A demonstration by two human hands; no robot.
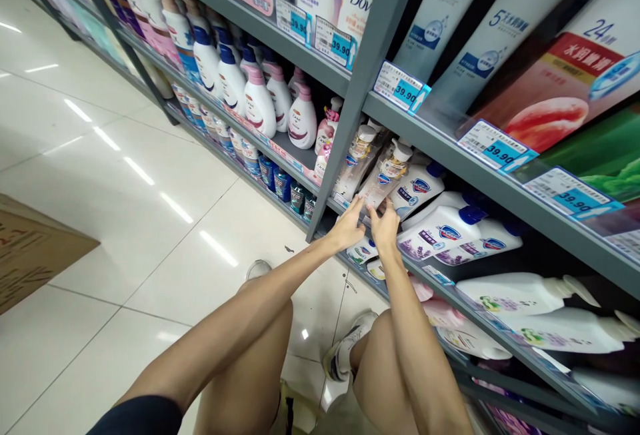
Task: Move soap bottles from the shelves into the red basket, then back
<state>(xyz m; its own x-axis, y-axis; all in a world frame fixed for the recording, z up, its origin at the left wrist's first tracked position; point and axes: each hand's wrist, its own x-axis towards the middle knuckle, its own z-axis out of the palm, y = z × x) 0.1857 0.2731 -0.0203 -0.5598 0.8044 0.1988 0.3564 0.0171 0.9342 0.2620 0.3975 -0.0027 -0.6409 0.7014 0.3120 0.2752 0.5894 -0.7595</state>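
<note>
At far left, a brown cardboard box point(43, 248) sits on the glossy, pale tiled floor point(145, 275), which mirrors bright streaks of light. Beyond it, white plastic bottles with pink or blue tops point(303, 118) line one bay up to a grey metal upright point(343, 148).

Past the upright, the bare left hand point(347, 227) reaches to the front edge of a grey metal shelf point(465, 298), fingers extended toward the base of a transparent plastic pump bottle with a white top point(383, 178). The bottle already stands near that shelf's left end, at the front edge, beside a similar one.

The bare right hand point(385, 227) is at the bottle's lower right, fingers bent; whether either hand grips it, I cannot tell. With neither clear of it yet, the handling seems unfinished.

Farther right, white plastic bottles with blue caps point(440, 230) continue the row.
</note>
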